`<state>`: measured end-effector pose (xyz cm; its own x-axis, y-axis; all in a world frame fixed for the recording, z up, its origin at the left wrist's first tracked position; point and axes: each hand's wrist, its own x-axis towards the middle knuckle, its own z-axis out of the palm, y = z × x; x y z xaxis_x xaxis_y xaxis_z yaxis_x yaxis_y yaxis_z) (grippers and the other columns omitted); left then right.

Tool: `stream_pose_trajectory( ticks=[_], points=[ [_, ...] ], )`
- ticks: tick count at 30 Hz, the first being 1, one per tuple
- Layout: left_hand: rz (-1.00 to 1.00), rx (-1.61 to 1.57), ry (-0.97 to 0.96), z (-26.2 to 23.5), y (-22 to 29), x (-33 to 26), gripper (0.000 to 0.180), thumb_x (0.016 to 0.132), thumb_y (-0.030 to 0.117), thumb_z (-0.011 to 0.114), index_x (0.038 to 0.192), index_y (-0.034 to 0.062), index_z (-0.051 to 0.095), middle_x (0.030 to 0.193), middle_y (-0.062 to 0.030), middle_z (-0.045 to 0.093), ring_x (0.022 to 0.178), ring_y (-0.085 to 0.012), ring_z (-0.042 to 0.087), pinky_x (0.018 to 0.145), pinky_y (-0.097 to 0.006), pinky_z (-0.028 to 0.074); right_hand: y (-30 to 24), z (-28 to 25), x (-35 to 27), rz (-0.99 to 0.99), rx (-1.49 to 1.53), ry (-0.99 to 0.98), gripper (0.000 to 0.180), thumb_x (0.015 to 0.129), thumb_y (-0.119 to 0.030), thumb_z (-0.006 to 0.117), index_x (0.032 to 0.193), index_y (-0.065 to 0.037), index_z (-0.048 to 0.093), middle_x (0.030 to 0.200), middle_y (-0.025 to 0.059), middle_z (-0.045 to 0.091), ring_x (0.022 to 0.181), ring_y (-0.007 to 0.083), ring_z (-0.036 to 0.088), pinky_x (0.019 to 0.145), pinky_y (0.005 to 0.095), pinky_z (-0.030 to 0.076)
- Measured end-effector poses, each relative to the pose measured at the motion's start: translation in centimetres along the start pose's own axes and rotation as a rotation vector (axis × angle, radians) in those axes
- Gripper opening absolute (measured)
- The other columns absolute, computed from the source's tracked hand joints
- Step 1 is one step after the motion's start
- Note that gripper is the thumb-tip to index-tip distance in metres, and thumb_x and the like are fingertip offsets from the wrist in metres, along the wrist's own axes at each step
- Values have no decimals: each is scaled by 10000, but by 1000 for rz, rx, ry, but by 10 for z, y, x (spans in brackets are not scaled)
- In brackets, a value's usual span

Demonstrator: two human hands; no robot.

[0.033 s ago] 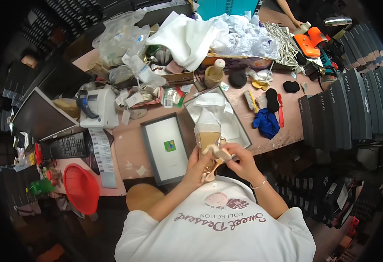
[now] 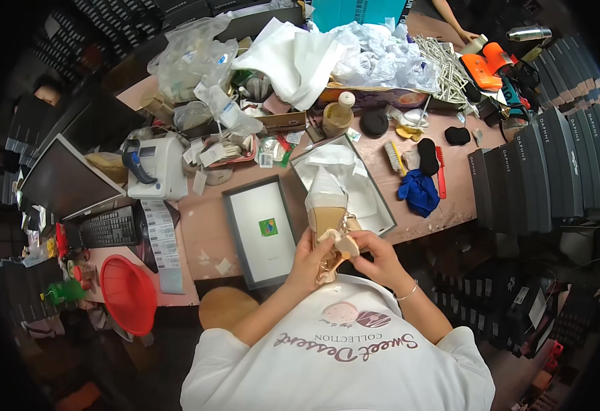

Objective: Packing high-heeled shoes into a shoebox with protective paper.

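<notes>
Close to my body, my left hand (image 2: pixel 305 266) is closed around a gold shoe (image 2: pixel 327 220). The shoe has a tan insole, and white paper covers its far end. Fingers of my right hand (image 2: pixel 381 264) pinch a pale beige, round-ended piece (image 2: pixel 346 245) against the shoe's near end. Whether that piece is part of the shoe I cannot tell. Just beyond lies a grey shoe box (image 2: pixel 386 218) lined with white tissue paper (image 2: pixel 365 195). Left of it rests a grey box lid (image 2: pixel 240 236), inner side up, with a small green sticker inside.
Right of the box are a yellow brush (image 2: pixel 394 157), a red brush (image 2: pixel 440 171) and a blue cloth (image 2: pixel 418 194). Grey shoe boxes (image 2: pixel 529 171) line the right side. A label printer (image 2: pixel 166 171), a keyboard (image 2: pixel 108 229) and a red basin (image 2: pixel 127 294) stand left. Another person's hand (image 2: pixel 468 36) shows at far right.
The beige piece in my right fingers has tilted and now shows a rounder face. My left hand stays around the shoe.
</notes>
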<state>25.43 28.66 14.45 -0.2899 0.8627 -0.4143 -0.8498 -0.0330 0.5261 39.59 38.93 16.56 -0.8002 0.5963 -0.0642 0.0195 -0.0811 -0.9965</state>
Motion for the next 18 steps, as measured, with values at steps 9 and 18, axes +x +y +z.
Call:
stream_pose_trajectory(
  ticks=[9,18],
  points=[
    [104,299,-99,-28,-17,-38,426,890,171,621,1243,23,433,1064,-75,576,880,-130,597,740,-261,514,-6,30,-15,443,-33,-198,214,860,-187,660,920,-19,542,780,15,571,771,70,547,677,237,464],
    [-242,-74,-33,-35,6,-49,598,944,566,327,1178,50,518,870,-57,606,747,-158,624,671,-264,520,-11,33,-14,-27,-264,173,146,815,-89,681,895,-8,589,816,17,571,689,66,537,586,215,432]
  ],
)
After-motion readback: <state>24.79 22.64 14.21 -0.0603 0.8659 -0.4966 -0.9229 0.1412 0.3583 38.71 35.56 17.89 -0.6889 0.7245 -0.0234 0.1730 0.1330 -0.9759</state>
